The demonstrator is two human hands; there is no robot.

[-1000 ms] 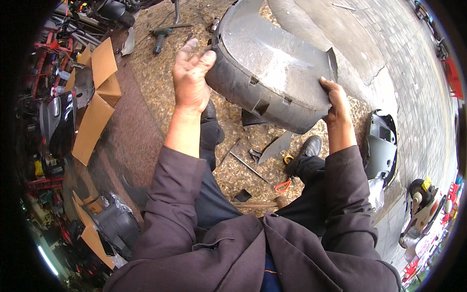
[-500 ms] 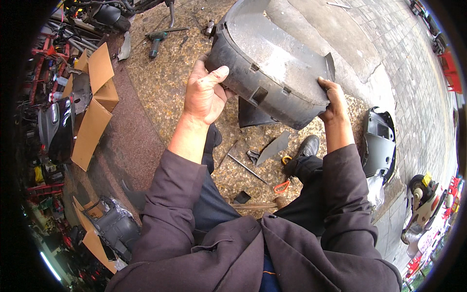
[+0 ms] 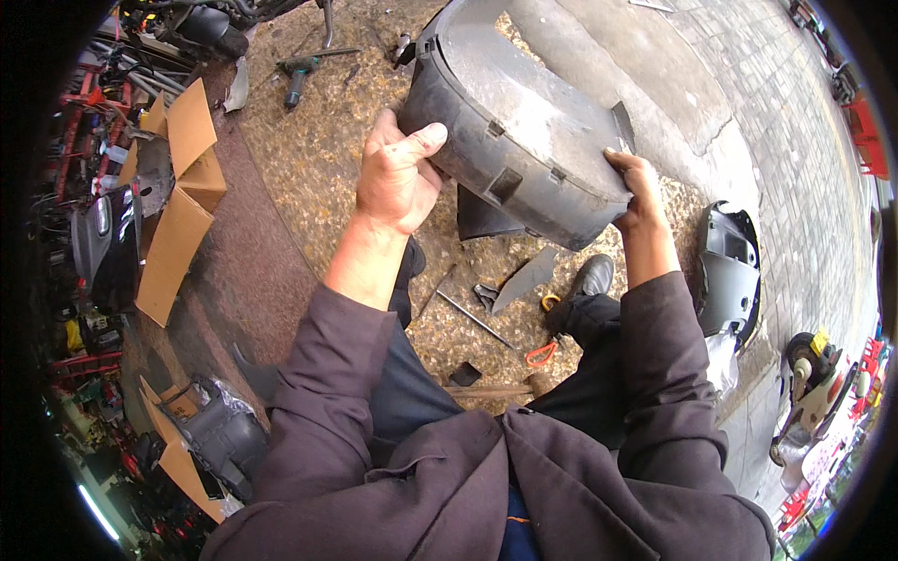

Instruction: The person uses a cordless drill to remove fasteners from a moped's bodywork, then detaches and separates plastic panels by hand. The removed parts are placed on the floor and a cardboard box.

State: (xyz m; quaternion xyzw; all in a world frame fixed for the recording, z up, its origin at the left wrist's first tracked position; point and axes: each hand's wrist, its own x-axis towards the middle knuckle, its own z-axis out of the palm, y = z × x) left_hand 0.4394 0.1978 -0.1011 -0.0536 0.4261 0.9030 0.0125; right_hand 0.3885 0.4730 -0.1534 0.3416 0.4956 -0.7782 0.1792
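— Fairing first: where's that big grey scooter panel [image 3: 524, 140]?

— Up off the gravel floor [image 3: 318, 140], held between both hands, hollow side down.

— Grips?

— Left hand [image 3: 398, 178] is clamped on its near edge, right hand [image 3: 636, 187] grasping the far corner.

— Anything fitted yet?

— Apparently not; loose plastic shard [image 3: 524, 280] and orange pliers [image 3: 543, 353] lie unused below.
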